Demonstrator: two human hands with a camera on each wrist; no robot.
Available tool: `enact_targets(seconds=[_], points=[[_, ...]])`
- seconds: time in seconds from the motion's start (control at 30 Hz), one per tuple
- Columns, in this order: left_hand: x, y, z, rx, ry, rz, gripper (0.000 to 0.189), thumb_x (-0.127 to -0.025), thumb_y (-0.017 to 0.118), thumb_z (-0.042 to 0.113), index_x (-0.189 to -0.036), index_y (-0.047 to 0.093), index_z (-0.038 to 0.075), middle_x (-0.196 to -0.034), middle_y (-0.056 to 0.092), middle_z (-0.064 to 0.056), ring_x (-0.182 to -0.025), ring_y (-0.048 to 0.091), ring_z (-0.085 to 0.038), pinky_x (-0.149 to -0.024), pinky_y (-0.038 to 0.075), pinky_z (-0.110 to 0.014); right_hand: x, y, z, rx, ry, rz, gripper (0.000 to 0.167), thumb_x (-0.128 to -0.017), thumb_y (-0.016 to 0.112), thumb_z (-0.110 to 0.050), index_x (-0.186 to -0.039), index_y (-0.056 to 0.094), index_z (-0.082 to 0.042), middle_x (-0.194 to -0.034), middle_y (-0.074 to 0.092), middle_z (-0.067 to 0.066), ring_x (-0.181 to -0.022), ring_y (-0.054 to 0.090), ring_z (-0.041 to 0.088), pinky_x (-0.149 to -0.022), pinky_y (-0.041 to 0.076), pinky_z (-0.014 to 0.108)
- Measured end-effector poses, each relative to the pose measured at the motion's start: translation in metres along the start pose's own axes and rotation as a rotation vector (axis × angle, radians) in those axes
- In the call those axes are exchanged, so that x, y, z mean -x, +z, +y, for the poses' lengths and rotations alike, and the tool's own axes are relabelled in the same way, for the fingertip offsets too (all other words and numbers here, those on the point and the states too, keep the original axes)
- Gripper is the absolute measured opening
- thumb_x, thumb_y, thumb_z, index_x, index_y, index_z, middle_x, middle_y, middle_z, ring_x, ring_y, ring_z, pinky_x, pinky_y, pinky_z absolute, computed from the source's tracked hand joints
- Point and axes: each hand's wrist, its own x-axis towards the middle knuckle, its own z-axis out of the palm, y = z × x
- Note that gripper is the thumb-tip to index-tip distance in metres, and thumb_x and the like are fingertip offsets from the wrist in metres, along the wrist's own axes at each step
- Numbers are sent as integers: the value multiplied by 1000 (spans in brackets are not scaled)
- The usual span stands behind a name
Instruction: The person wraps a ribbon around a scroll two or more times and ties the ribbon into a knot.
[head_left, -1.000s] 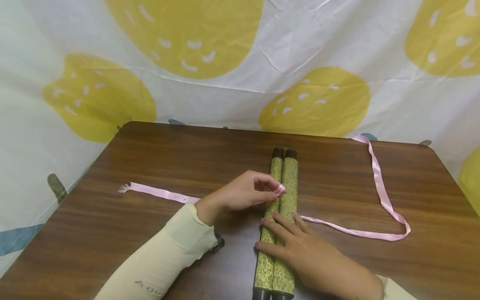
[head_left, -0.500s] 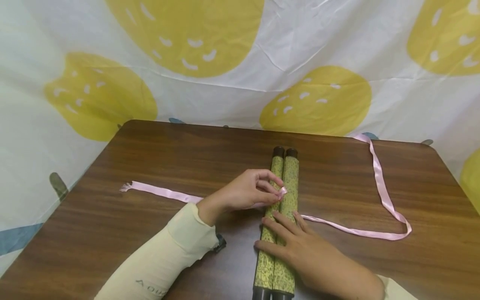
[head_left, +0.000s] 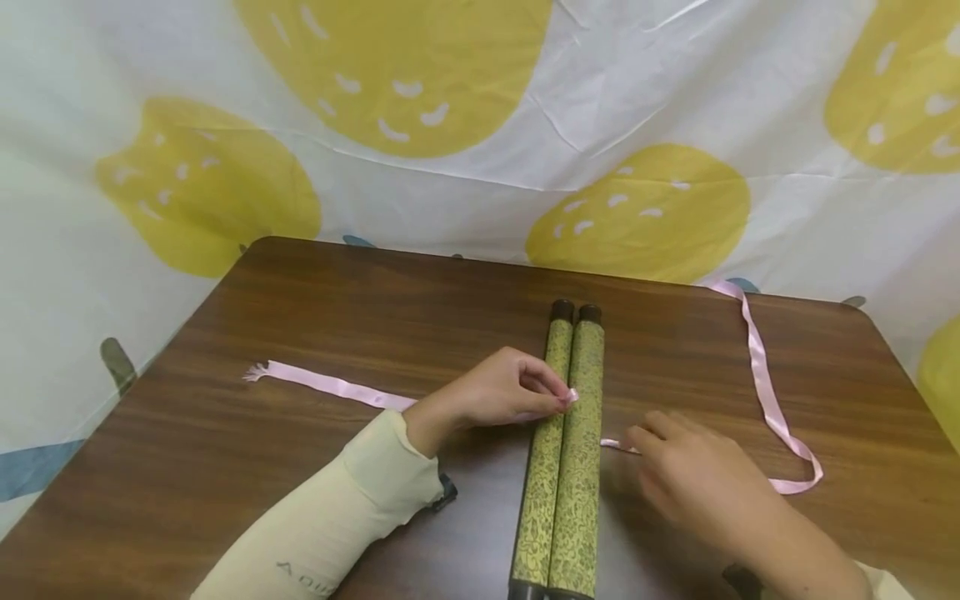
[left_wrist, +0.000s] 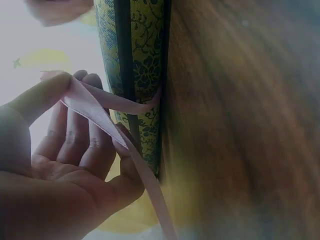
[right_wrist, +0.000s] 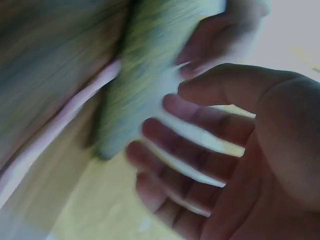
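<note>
Two rolls in yellow-green patterned brocade with dark end knobs, like a scroll rolled from both ends (head_left: 577, 483), lie side by side on the table. A pink ribbon (head_left: 761, 375) passes beneath them and comes out on both sides. Above the rolls, my left hand (head_left: 506, 392) pinches the ribbon between thumb and fingertips; the left wrist view shows the ribbon (left_wrist: 92, 110) folded over at the thumb. Just right of the rolls hovers my right hand (head_left: 697, 479), over the ribbon's right stretch. Its fingers are relaxed and hold nothing in the right wrist view.
The ribbon's frayed left end (head_left: 258, 372) lies flat on the brown wooden table (head_left: 360, 308). Its other end runs to the table's back edge. A white cloth (head_left: 420, 200) with large yellow fruit shapes hangs behind.
My right hand has lifted off the rolls and moved right, over the ribbon. The left hand keeps its pinch on the ribbon, nearly in place.
</note>
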Motion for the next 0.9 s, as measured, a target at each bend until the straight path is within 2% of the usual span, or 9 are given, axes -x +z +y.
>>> enact_targets(seconds=[0.1,0.2,0.33,0.43,0.53,0.63,0.8,0.9], points=[[0,1,0,10,17,4,14,-90,75,12,-102,75,5,-101,77,-7,-83,68,-6,-73,55,-21,3,7,19,22,132,-90,28,-76,80,-15,-101,70,-10,-101,67,6,-76,67,26,-55,54,43],[0,1,2,-18,49,14,14,-90,74,12,-103,74,5,-103,77,-8,-87,69,-7,-79,56,-22,7,17,29,24,205,-147,27,-77,80,-14,-101,70,-8,-97,67,7,-63,64,25,-47,49,41],[0,2,2,-58,67,15,13,-91,73,12,-102,75,6,-104,76,-7,-88,68,-6,-79,55,-21,12,26,31,32,241,-140,15,-78,78,-12,-91,72,-11,-85,61,3,-54,58,21,-42,45,38],[0,4,4,-55,37,30,13,-90,75,16,-101,77,9,-101,77,-5,-81,67,-6,-70,55,-23,14,25,30,12,240,-118,11,-79,74,-8,-81,66,-16,-74,57,-3,-51,50,15,-40,39,33],[0,5,6,-37,0,51,15,-88,78,22,-98,78,12,-94,78,-2,-70,65,-9,-60,52,-24,14,14,29,-33,223,-117,18,-77,73,-7,-79,60,-19,-64,52,-9,-51,42,10,-42,34,29],[1,6,7,-24,-20,60,15,-86,80,24,-95,79,12,-89,78,-1,-63,61,-11,-54,48,-23,12,-5,30,-98,235,-157,20,-78,73,-8,-82,59,-22,-59,49,-13,-53,41,6,-45,33,27],[2,6,9,-35,-17,72,12,-86,79,21,-93,79,11,-89,77,-2,-65,61,-8,-56,48,-20,5,-39,34,-118,266,-274,13,-84,76,-17,-86,64,-22,-67,61,-13,-58,52,7,-48,41,32],[2,7,9,-50,1,76,12,-87,79,20,-93,79,9,-90,78,-3,-71,63,-5,-60,49,-20,-1,-53,37,-119,205,-275,15,-82,77,-17,-82,64,-24,-69,59,-16,-61,52,4,-51,42,31]])
